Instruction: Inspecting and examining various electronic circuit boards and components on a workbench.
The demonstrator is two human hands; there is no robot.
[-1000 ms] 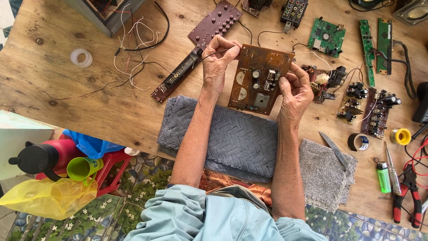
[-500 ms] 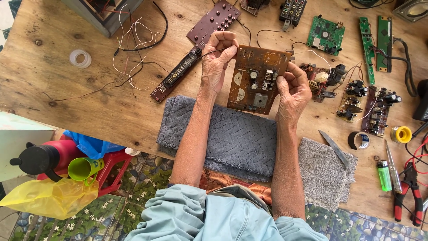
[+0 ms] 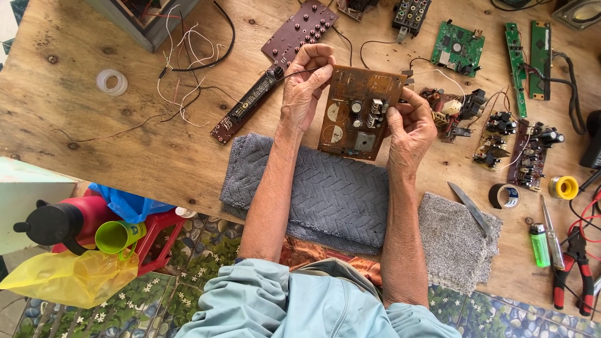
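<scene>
We held the brown circuit board (image 3: 359,111) at upper centre, our left hand (image 3: 305,87) pinching its top-left corner and a thin black wire (image 3: 289,74), our right hand (image 3: 410,128) gripping its right edge. Below lay a grey towel (image 3: 325,188); bare bench (image 3: 81,125) stretched leftward, boards crowding the right.

Spread across wooden workbench (image 3: 125,144): grey towel (image 3: 325,188), green circuit board (image 3: 458,47), knife (image 3: 472,208), tape roll (image 3: 504,196), solder spool (image 3: 563,187), green lighter (image 3: 538,245), red-handled pliers (image 3: 576,269); beside it, green cup (image 3: 118,236) and yellow bag (image 3: 69,275).
</scene>
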